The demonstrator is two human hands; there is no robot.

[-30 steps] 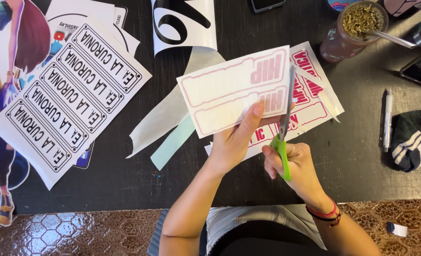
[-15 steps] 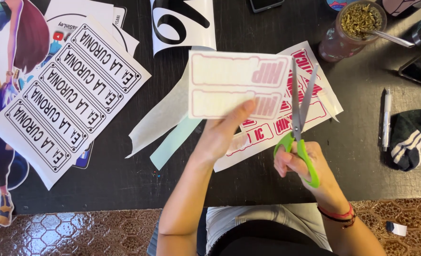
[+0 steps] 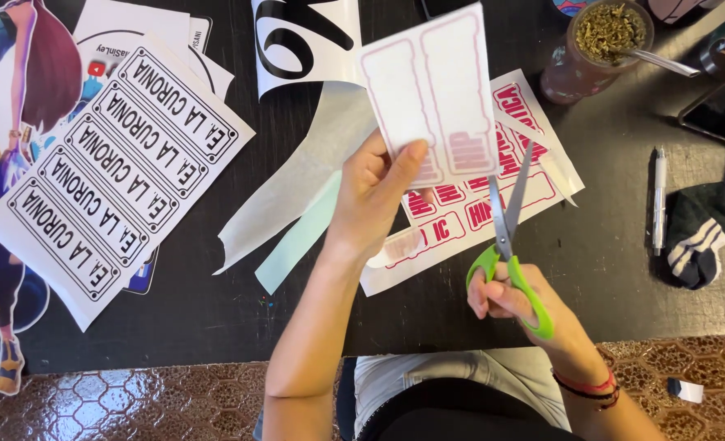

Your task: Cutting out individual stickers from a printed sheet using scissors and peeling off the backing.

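- Your left hand [image 3: 374,196] pinches the pink-outlined sticker sheet [image 3: 432,86] by its lower edge, holding it upright above your fingers.
- Your right hand [image 3: 513,298] grips the green-handled scissors [image 3: 509,237], blades slightly parted, pointing up just beside the sheet's lower right corner.
- A larger pink sticker sheet [image 3: 477,212] lies flat between your hands.

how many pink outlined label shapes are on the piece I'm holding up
2. Both lie side by side on the cut sheet pinched in the left hand, their lower ends partly behind the thumb. More may be hidden there.
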